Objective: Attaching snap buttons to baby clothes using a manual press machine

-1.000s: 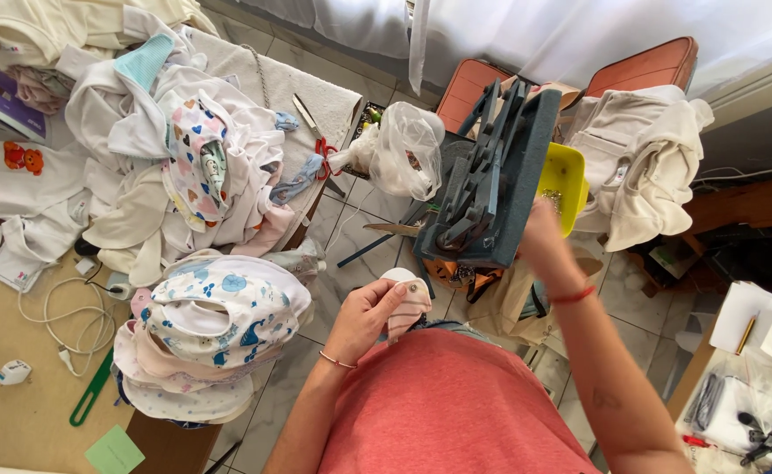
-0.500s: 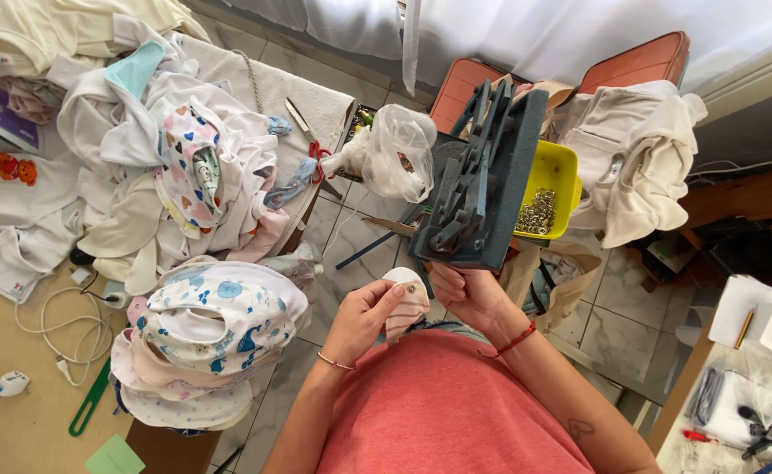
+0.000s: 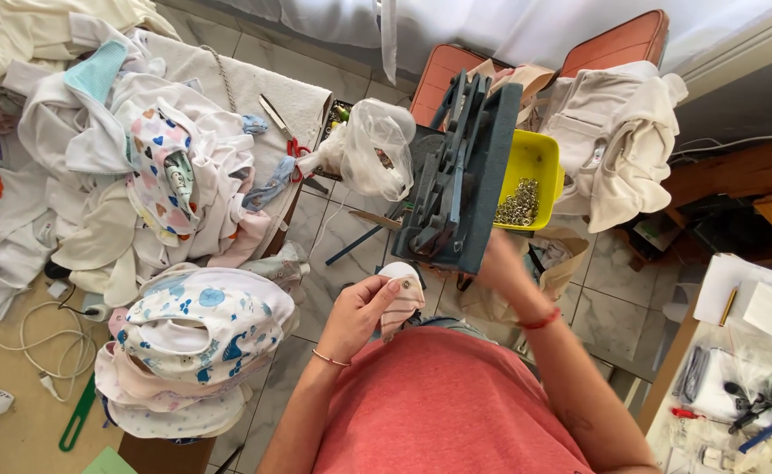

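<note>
The person sits before a dark blue hand press [image 3: 456, 175] and holds a small striped cloth piece [image 3: 401, 298] just under its base, probably so the spot for a snap meets the die. The left hand [image 3: 360, 312] is closed around this cloth, thumb on top to keep it flat. The right hand [image 3: 502, 263] is raised beside the press base and blurred, so I cannot tell if it is spread or pinching something. A yellow tray of metal snaps [image 3: 526, 189] stands close on the right for easy reach. Finished printed bibs [image 3: 197, 325] are stacked on the table [image 3: 17, 430] at the left.
</note>
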